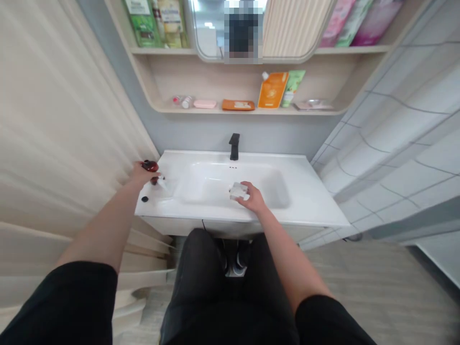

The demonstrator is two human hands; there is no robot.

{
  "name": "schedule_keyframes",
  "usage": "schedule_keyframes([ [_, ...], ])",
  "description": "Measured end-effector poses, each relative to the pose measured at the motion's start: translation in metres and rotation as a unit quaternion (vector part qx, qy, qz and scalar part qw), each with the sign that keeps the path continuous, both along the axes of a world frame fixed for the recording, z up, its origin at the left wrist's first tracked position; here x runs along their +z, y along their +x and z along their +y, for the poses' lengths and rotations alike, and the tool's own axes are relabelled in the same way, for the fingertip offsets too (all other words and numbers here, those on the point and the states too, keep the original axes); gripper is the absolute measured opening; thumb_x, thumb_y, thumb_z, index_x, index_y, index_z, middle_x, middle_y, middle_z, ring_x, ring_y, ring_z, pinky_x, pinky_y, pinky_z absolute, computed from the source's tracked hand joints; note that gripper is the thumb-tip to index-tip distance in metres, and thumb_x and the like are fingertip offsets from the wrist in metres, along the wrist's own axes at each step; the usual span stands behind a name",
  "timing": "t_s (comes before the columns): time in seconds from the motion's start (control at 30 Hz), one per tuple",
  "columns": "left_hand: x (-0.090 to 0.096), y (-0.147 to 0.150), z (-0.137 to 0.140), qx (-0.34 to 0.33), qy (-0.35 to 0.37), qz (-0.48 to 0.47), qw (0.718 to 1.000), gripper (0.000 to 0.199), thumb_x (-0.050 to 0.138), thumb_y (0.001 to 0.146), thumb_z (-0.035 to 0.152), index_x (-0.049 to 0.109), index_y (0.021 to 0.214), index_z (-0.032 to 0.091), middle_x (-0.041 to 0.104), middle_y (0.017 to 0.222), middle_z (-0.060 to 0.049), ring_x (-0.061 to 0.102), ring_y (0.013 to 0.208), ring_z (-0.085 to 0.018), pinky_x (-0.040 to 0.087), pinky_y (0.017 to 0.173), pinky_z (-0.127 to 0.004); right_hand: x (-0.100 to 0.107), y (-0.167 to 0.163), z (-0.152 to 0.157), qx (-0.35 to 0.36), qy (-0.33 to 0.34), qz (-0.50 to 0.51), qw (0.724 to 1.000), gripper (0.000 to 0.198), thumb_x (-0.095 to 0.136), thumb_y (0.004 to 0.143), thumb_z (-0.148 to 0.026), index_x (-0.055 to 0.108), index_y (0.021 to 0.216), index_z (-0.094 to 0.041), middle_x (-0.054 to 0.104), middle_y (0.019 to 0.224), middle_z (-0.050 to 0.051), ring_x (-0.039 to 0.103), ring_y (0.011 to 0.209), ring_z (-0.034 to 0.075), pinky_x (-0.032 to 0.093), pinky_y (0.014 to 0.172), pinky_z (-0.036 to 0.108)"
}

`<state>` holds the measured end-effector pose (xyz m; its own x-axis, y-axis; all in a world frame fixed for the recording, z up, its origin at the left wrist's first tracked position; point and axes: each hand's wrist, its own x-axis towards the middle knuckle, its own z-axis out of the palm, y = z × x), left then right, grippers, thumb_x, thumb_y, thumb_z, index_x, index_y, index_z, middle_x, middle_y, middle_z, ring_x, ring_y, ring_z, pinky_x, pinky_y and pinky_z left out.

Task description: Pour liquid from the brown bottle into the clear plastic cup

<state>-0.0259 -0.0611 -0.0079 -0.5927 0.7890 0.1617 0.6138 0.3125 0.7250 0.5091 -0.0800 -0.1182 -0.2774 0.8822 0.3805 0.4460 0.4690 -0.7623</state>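
Note:
At the left end of the white washbasin counter, my left hand [139, 174] is closed around a dark red bottle [150, 166]. One finger crosses the bottle, and its lower part shows below. Close to it are a small white object [161, 182] and a clear, blurred item I cannot make out. A round black cap [144, 199] lies on the counter near the front left edge. Above the basin [204, 191], my right hand [254, 196] grips a small whitish, partly see-through block [237, 190] between thumb and fingers. Its exact kind is unclear.
A black faucet [234, 146] stands behind the basin. Over it, a shelf [201, 111] holds an orange pouch [273, 90], a green tube [293, 88], an orange dish [237, 105] and a pink bar [204, 103]. A beige curtain [72, 124] hangs along the left side.

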Motion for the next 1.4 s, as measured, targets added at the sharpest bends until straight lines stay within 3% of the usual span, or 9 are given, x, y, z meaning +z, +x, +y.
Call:
schedule_keyframes([
  [0.13,0.0,0.007,-0.042,0.066,0.055,0.022,0.996,0.089,0.09,0.082,0.023,0.041,0.156,0.015,0.066,0.149,-0.013,0.069,0.116,-0.019,0.056,0.101,-0.033,-0.002,0.0,0.0,0.0,-0.003,0.01,1.0,0.075,0.086,0.079,-0.044,0.06,0.145,-0.024,0.078,0.126,0.011,0.077,0.111,0.033,0.065,0.104,0.05],
  [0.2,-0.012,0.019,-0.078,0.07,0.079,0.076,0.991,0.064,0.083,0.088,0.03,0.056,0.146,0.02,0.073,0.135,-0.007,0.073,0.107,-0.02,0.058,0.1,-0.035,-0.001,0.0,0.0,0.006,-0.004,0.025,1.0,0.075,0.086,0.077,-0.045,0.06,0.145,-0.024,0.077,0.128,0.011,0.077,0.113,0.033,0.065,0.104,0.051],
  [0.27,-0.031,0.035,-0.114,0.061,0.017,0.078,0.995,0.039,0.079,0.092,0.04,0.07,0.125,0.022,0.077,0.104,-0.003,0.075,0.095,-0.025,0.059,0.098,-0.04,0.0,-0.001,0.0,0.009,-0.008,0.052,0.999,0.076,0.087,0.076,-0.046,0.06,0.144,-0.024,0.076,0.133,0.012,0.077,0.116,0.034,0.065,0.106,0.052],
  [0.4,-0.072,0.06,-0.155,0.081,-0.033,0.078,0.993,0.032,0.072,0.093,0.052,0.071,0.111,0.025,0.079,0.1,-0.006,0.077,0.104,-0.032,0.058,0.104,-0.046,0.007,0.0,-0.006,0.008,-0.034,0.099,0.995,0.076,0.089,0.074,-0.049,0.061,0.141,-0.024,0.073,0.139,0.013,0.077,0.118,0.034,0.064,0.109,0.053],
  [0.5,-0.084,0.063,-0.155,0.072,-0.055,0.069,0.993,0.03,0.071,0.093,0.052,0.069,0.106,0.025,0.082,0.116,-0.009,0.076,0.116,-0.034,0.056,0.109,-0.046,0.01,0.007,-0.016,0.017,-0.046,0.112,0.993,0.076,0.09,0.073,-0.048,0.061,0.14,-0.024,0.073,0.137,0.013,0.078,0.117,0.033,0.064,0.109,0.052],
  [0.8,-0.084,0.064,-0.14,0.038,-0.095,0.055,0.993,0.035,0.074,0.087,0.048,0.072,0.112,0.024,0.082,0.127,-0.013,0.075,0.122,-0.037,0.054,0.11,-0.046,-0.001,0.041,-0.043,0.022,-0.105,0.124,0.987,0.079,0.092,0.068,-0.046,0.061,0.138,-0.026,0.077,0.116,0.008,0.078,0.106,0.032,0.064,0.105,0.053],
  [1.0,-0.084,0.057,-0.127,0.04,-0.138,0.043,0.989,0.059,0.074,0.084,0.057,0.071,0.129,0.019,0.082,0.125,-0.018,0.074,0.124,-0.042,0.056,0.107,-0.05,-0.009,0.048,-0.041,0.027,-0.107,0.14,0.984,0.079,0.093,0.067,-0.047,0.062,0.136,-0.026,0.076,0.114,0.006,0.076,0.103,0.029,0.064,0.102,0.048],
  [1.2,-0.077,0.062,-0.116,0.043,-0.196,0.074,0.977,0.071,0.061,0.092,0.072,0.075,0.133,0.015,0.077,0.138,-0.024,0.071,0.129,-0.045,0.056,0.108,-0.054,-0.013,0.05,-0.04,0.045,-0.121,0.157,0.979,0.079,0.096,0.065,-0.045,0.062,0.135,-0.026,0.073,0.116,0.006,0.074,0.1,0.026,0.062,0.098,0.044],
  [1.4,-0.08,0.065,-0.115,0.031,-0.192,0.093,0.976,0.063,0.054,0.099,0.064,0.079,0.13,0.015,0.078,0.133,-0.026,0.073,0.123,-0.046,0.057,0.102,-0.056,-0.013,0.052,-0.041,0.042,-0.135,0.162,0.977,0.079,0.096,0.065,-0.045,0.062,0.135,-0.028,0.072,0.109,0.003,0.072,0.097,0.026,0.062,0.095,0.042],
])
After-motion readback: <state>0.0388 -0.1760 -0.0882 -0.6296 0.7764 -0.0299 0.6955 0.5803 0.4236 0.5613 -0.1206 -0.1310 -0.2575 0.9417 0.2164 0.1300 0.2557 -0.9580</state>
